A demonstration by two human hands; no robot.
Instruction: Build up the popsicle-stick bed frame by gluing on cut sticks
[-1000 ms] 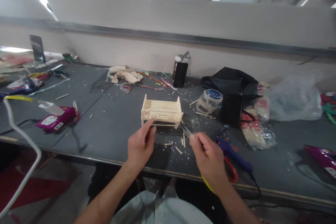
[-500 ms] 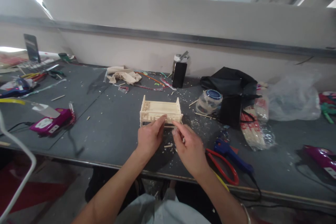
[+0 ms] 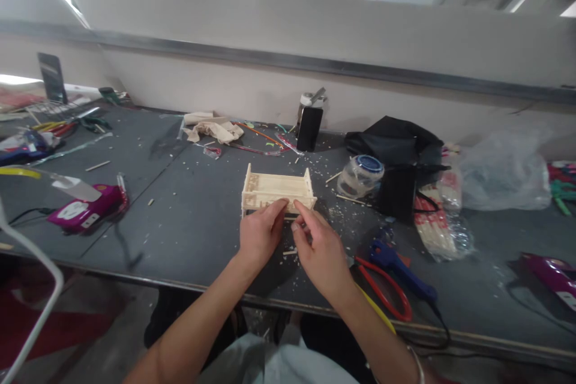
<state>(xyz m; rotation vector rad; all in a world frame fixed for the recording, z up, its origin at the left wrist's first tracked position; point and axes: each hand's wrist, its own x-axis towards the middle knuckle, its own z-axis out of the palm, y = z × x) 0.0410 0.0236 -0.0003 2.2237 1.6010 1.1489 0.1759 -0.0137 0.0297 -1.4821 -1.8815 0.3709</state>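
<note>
1. Two hands meet at the front of a small pale wooden frame (image 3: 279, 183), which stands on the desk (image 3: 189, 234) near the middle of the view; their backs and fingers cover part of its lower front edge.
2. The left hand (image 3: 261, 233) has its thumb and forefinger close together at the front rail; I cannot tell whether they pinch the rail or a small piece.
3. The right hand (image 3: 320, 251) reaches its forefinger to the rail, the thumb curled below; its other fingers are mostly hidden, and whether it grips anything cannot be told.
4. A stick scrap (image 3: 290, 252) lies between the hands, its right end close to the right hand.
5. Beside the right forearm lies a red handle (image 3: 390, 299); a yellow strip (image 3: 378, 307) runs partly under that arm, and whether both belong to one tool is unclear.
6. A blue corded tool (image 3: 405, 271) lies farther right, its front end hard to make out.
7. The right picture edge cuts off a purple device (image 3: 549, 279).
8. Behind the frame, a phone (image 3: 309, 129) partly hides a container (image 3: 306, 99).
</note>
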